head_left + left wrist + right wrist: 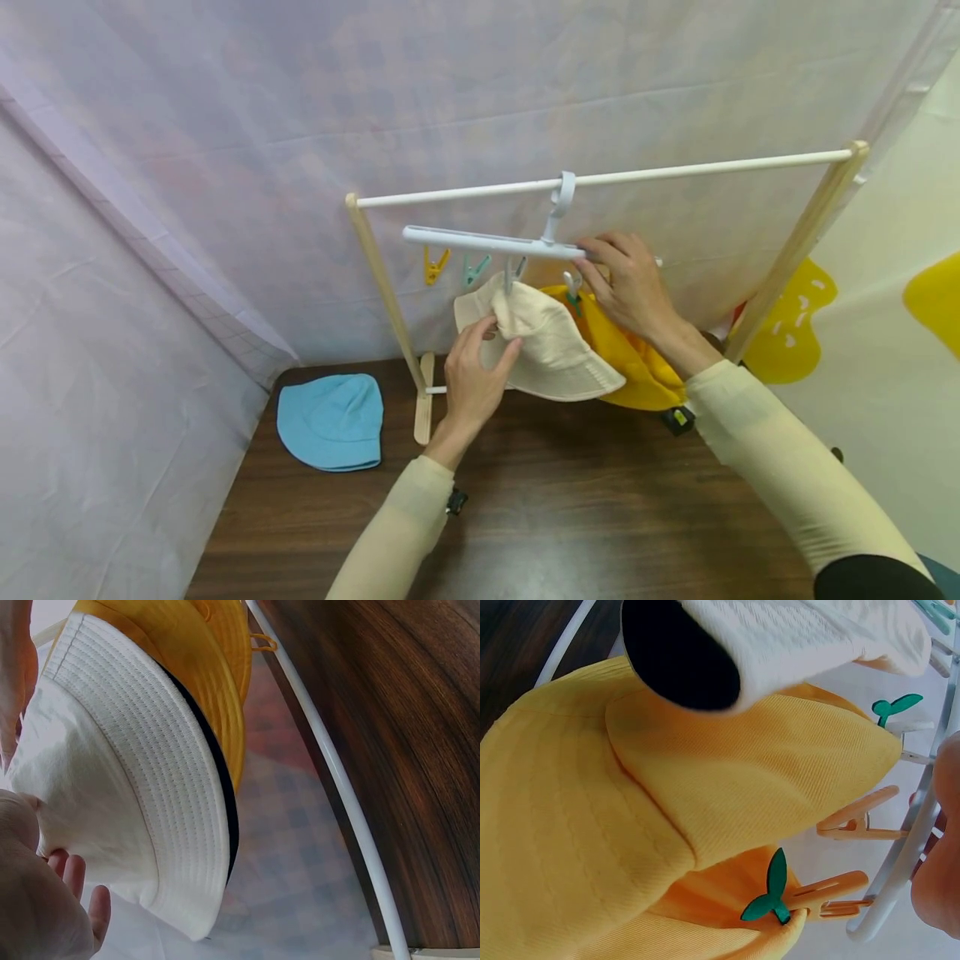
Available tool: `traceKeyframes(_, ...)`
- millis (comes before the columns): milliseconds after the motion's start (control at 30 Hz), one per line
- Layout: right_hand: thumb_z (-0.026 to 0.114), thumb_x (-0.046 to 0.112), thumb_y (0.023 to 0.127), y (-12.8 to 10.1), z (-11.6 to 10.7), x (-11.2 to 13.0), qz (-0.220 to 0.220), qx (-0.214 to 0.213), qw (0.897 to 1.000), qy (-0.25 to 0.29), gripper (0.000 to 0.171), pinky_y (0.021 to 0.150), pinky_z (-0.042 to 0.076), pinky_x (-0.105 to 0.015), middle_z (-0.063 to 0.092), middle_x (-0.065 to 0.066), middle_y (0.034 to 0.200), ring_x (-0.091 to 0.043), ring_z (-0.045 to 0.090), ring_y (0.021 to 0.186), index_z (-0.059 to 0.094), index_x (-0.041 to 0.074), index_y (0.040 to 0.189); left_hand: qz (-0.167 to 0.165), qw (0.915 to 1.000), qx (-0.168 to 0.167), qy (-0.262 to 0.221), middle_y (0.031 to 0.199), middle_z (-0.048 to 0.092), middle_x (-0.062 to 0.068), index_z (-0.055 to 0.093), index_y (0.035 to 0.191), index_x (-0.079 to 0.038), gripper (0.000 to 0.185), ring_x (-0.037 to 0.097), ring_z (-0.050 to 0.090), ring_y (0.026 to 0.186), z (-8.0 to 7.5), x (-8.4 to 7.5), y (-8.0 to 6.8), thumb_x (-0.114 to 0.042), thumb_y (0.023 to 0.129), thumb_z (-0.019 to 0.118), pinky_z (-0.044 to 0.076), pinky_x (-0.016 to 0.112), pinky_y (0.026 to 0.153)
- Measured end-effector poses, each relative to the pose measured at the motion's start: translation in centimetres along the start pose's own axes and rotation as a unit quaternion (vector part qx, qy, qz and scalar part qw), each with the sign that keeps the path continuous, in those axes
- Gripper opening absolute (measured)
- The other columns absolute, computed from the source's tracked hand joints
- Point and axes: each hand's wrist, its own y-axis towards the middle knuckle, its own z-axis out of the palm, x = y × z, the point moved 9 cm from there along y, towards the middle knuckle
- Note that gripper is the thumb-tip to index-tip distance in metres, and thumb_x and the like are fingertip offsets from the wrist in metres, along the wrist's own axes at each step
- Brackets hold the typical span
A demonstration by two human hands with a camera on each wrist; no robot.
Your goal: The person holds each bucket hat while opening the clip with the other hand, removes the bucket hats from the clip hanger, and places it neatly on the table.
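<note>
"What stands on the dark wooden table (570,517), before the pale curtain (225,92)?"

"Leftmost, a blue hat (330,421) lies on it; next comes a rack (385,300)."

"And the left hand (476,375)?"

"Thumb and fingers curl loosely about the crown of the cream hat (551,346), which is under the white hanger (480,241)."

"The right hand (630,287)?"

"Closed on the hanger's bar, pinching it. Yellow hats (641,371) hang below."
</note>
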Motion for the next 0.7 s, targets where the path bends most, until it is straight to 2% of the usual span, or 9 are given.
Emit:
traceKeyframes(267,0.078,0.01,0.105,-0.1,0.03,-0.01,0.0,-0.002,1.0,0.001,0.024,0.086,0.047,-0.053,0.076,-0.028,0.113,-0.048,0.063,0.098,0.079,-0.007,0.123,0.019,0.9997,-0.012,0.01,0.114,0.084,0.013,0.08,0.126,-0.004,0.035,0.031,0.08,0.107,0.19,-0.22,0.06,-0.025,0.099,0.088,0.065,0.046,0.098)
traceKeyframes(467,0.079,0.009,0.105,-0.06,0.09,-0.03,0.003,-0.001,1.0,0.001,0.024,0.088,0.049,-0.056,0.076,-0.029,0.113,-0.049,0.065,0.099,0.079,-0.008,0.122,0.049,0.9982,-0.031,0.012,0.105,0.085,0.011,0.082,0.118,-0.004,0.023,0.03,0.081,0.099,0.16,-0.5,0.19,-0.019,0.101,0.085,0.066,0.046,0.092)
traceKeyframes(700,0.079,0.009,0.105,0.09,0.07,0.01,0.001,-0.004,1.0,0.0,0.025,0.089,0.05,-0.059,0.075,-0.029,0.112,-0.05,0.067,0.099,0.078,-0.011,0.12,0.053,0.9978,-0.038,0.013,0.103,0.086,0.01,0.083,0.115,-0.005,0.019,0.029,0.081,0.097,0.07,-0.34,0.48,-0.02,0.103,0.083,0.066,0.044,0.092)
